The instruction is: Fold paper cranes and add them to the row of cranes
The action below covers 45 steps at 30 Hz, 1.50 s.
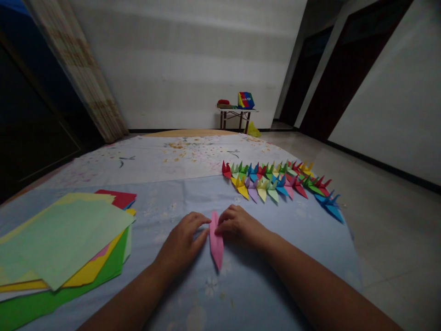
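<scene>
A narrow strip of folded pink origami paper [216,248] lies lengthwise in front of me, its pointed end towards me. My left hand [184,239] is at its left edge, thumb and index fingertips close together against the paper. From the other side, my right hand [239,225] grips the upper part, with the thumb on the paper and the fingers curled. The right fingers partly cover the right edge. Beyond my right hand stand rows of folded paper cranes [262,187] in many colours.
Loose coloured paper sheets [79,234] are piled at the left. A pale blue floral tablecloth [193,197] covers the near table, with a white flowered cloth [148,158] behind. Against the far wall, a small table [237,111] bears a multicoloured box [245,100].
</scene>
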Available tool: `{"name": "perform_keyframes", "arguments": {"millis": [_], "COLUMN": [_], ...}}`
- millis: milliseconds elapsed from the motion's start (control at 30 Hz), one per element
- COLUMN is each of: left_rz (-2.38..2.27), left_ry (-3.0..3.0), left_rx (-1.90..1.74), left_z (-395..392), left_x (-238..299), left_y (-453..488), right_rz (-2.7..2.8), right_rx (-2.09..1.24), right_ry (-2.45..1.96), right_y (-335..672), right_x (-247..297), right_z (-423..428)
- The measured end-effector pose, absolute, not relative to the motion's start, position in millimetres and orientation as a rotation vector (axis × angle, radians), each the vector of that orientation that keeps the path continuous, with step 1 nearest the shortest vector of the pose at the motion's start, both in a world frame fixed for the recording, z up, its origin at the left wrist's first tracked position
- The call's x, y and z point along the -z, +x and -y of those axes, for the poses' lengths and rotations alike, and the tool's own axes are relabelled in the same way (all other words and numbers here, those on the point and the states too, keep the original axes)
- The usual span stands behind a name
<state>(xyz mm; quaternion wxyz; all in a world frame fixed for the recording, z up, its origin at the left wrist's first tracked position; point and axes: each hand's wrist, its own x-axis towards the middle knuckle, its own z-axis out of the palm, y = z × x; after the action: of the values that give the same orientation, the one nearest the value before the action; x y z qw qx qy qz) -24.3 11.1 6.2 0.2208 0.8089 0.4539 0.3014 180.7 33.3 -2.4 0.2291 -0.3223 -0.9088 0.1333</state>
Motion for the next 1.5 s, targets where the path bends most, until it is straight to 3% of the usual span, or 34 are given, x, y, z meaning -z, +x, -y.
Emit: {"name": "perform_keyframes", "arguments": {"millis": [200,700,1500], "left_rz": [-1.071,-1.064,-1.246], "left_ry": [2.479,2.535,2.335], "left_rx": [-0.555,-0.451,-0.668], "left_z": [-7,-16,-17], "left_x": [-4,2,7], "left_y": [-24,-32,-14], "right_rz": [2.592,2.592,2.334], "right_rx": [-0.475,-0.446,-0.601], "right_ry": [-0.927,-0.952,-1.127], "right_y": [184,187,178], "right_x": [-4,-3,11], "right_z": [-30,-32,-34]}}
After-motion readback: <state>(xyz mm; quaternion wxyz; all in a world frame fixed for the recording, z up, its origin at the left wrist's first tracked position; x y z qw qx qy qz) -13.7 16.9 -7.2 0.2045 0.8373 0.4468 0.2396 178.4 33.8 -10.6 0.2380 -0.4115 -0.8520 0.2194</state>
